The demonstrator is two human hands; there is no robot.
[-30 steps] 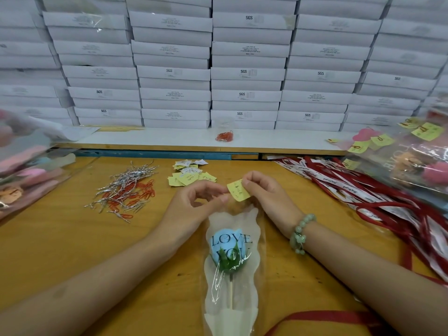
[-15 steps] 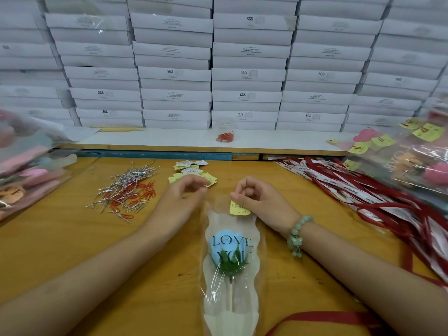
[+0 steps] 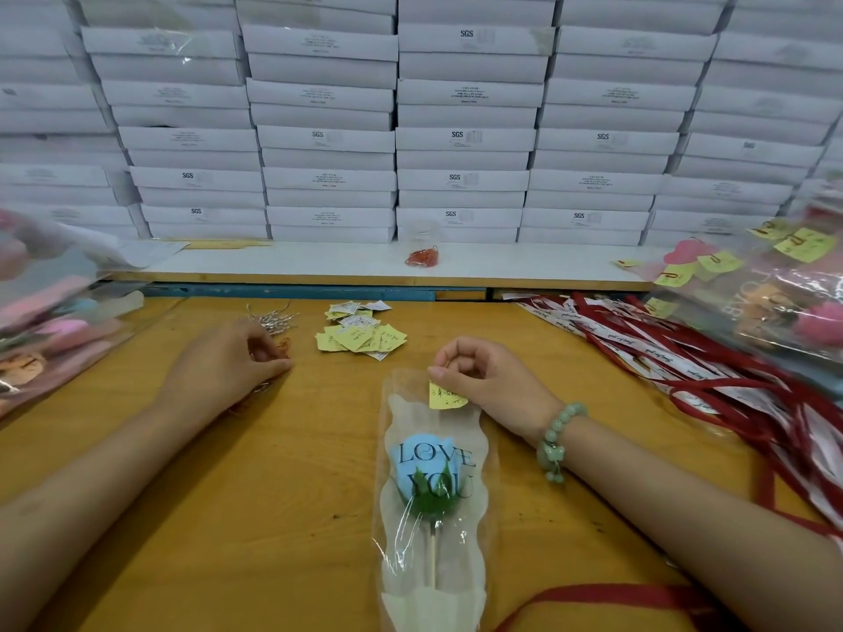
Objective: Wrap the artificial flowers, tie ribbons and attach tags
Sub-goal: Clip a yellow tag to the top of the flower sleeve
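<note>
Right grip (image 3: pixel 483 380) tight on yellow tag (image 3: pixel 449 398) atop wrapped flower (image 3: pixel 429 467); left grip (image 3: pixel 223 362) among clips (image 3: pixel 273 319), hold unclear.

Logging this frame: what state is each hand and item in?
Blue artificial rose in clear printed sleeve: wrapped, lying flat on wooden table, no ribbon tied.
Yellow paper tag: pinched by right hand at sleeve's top, no clip visible.
Left hand: fingers curled over pile of silver ties and red clips; grip unclear.
Red ribbons: loose heap.
Spare yellow tags: loose pile.
</note>
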